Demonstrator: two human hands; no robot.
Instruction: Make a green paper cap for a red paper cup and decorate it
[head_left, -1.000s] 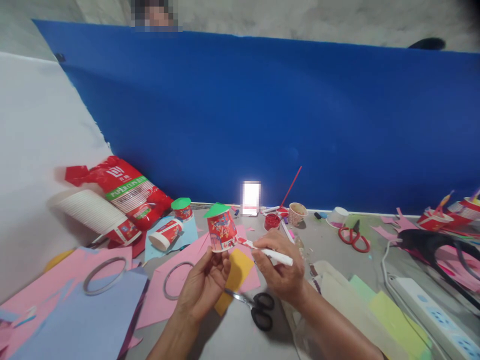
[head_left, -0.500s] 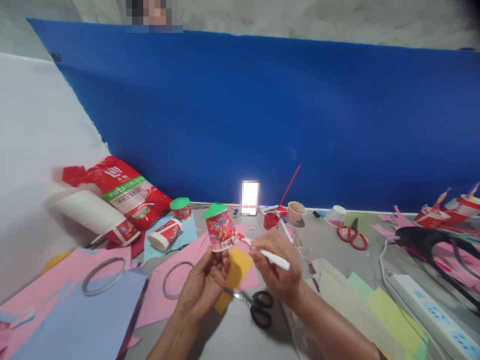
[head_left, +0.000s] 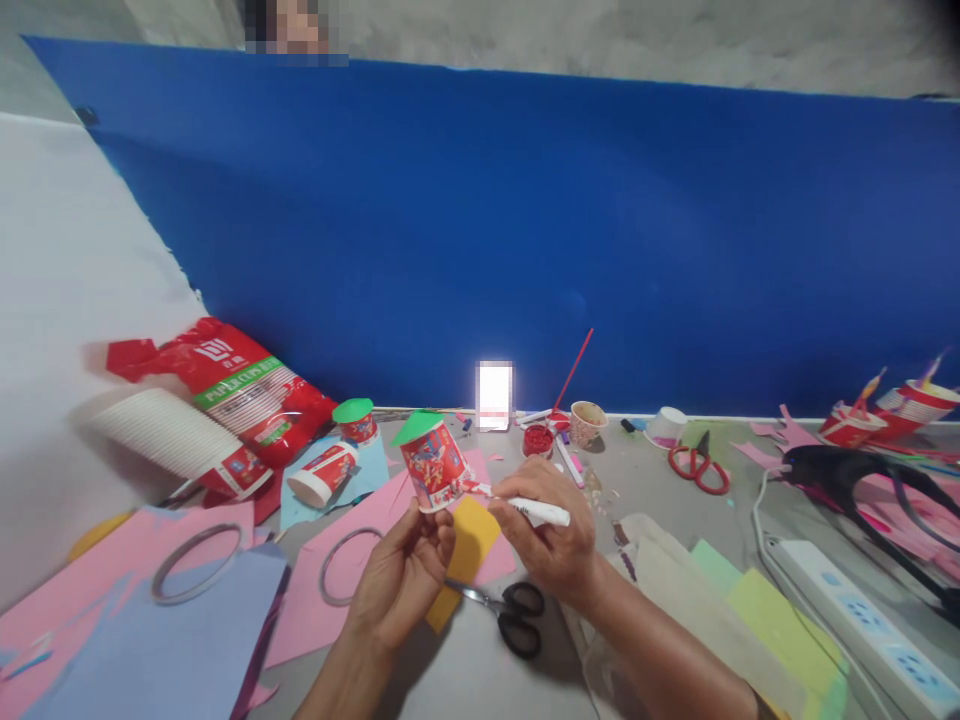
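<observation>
My left hand (head_left: 412,570) grips the lower rim of an upside-down red printed paper cup (head_left: 436,465), topped with a green paper cone (head_left: 418,427). In my right hand (head_left: 551,530) is a white marker (head_left: 538,511), its red-marked tip end pointing at the cup's lower right side. Whether the tip touches the cup I cannot make out. Below the hands lie black-handled scissors (head_left: 517,618) and a yellow paper piece (head_left: 461,560). A second green-topped cup (head_left: 355,421) stands behind to the left, near a cup on its side (head_left: 324,474).
At left are a stack of paper cups (head_left: 169,440), a red cup bag (head_left: 247,385) and tape rings (head_left: 196,563). Behind stand a bright phone (head_left: 495,395) and a red paint pot (head_left: 538,440). Rightward lie red scissors (head_left: 699,468), a black-handled tool (head_left: 840,475) and a power strip (head_left: 862,620).
The cup has shifted slightly left and down in my left hand, tilting a little more. My right hand has moved slightly left with the marker, which lies more level. The whole view has shifted slightly.
</observation>
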